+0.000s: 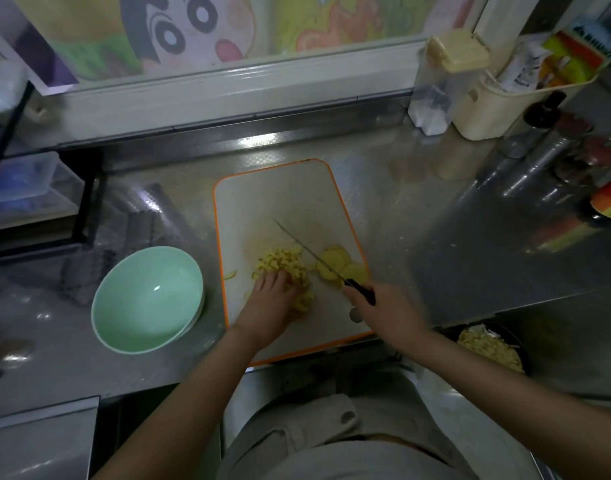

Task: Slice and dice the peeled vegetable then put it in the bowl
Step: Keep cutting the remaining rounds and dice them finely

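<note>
On the cutting board (279, 195), with left hand (271, 299) flat-fingered on the diced pile (283, 259) and right hand (387, 310) gripping the knife (311, 252), gather dice clear of the uncut slices (337, 259).

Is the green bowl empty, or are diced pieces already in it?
Empty: the green bowl shows only its bare inside; the diced pieces lie on the cutting board.

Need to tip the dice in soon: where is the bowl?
In the head view, the green bowl sits on the counter, left of the orange-rimmed cutting board.
</note>
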The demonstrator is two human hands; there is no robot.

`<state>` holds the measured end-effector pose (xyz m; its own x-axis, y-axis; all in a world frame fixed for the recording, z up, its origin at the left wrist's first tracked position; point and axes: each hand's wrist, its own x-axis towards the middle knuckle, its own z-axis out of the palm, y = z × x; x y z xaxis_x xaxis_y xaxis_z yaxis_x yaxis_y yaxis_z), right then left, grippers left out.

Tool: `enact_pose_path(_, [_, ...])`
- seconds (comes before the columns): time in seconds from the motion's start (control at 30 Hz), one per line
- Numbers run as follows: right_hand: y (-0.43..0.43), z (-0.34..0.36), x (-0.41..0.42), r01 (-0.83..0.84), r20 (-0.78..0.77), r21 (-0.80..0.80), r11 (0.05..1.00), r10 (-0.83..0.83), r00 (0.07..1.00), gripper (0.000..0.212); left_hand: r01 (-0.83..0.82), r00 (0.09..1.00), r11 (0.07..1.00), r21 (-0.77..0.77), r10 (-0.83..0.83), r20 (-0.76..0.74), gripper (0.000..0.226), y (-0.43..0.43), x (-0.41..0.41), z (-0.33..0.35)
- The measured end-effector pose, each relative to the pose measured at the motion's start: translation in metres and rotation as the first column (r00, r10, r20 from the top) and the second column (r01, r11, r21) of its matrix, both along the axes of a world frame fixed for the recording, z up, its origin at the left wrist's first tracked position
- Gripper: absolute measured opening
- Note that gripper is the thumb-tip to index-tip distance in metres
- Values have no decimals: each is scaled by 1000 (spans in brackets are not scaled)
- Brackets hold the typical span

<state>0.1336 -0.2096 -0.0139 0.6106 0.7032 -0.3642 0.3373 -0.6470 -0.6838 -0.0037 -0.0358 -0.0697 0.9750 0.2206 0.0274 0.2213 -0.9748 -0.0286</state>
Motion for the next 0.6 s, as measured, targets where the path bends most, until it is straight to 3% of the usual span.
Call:
enact_pose_path(0.23, [0, -4, 0, 18, -9, -2, 1000, -18, 1000, 38, 14, 985, 991, 131, 9, -170, 55, -4, 10, -1])
enact_pose_path(0.4, [2, -6, 0, 40, -41, -17, 999, -41, 998, 44, 20, 985, 983, 185, 12, -172, 41, -3, 9, 0])
enact_pose_path(0.6, [8, -8, -2, 44, -60, -10, 999, -44, 997, 45, -147, 981, 987, 70, 155, -115, 32, -8, 16, 7])
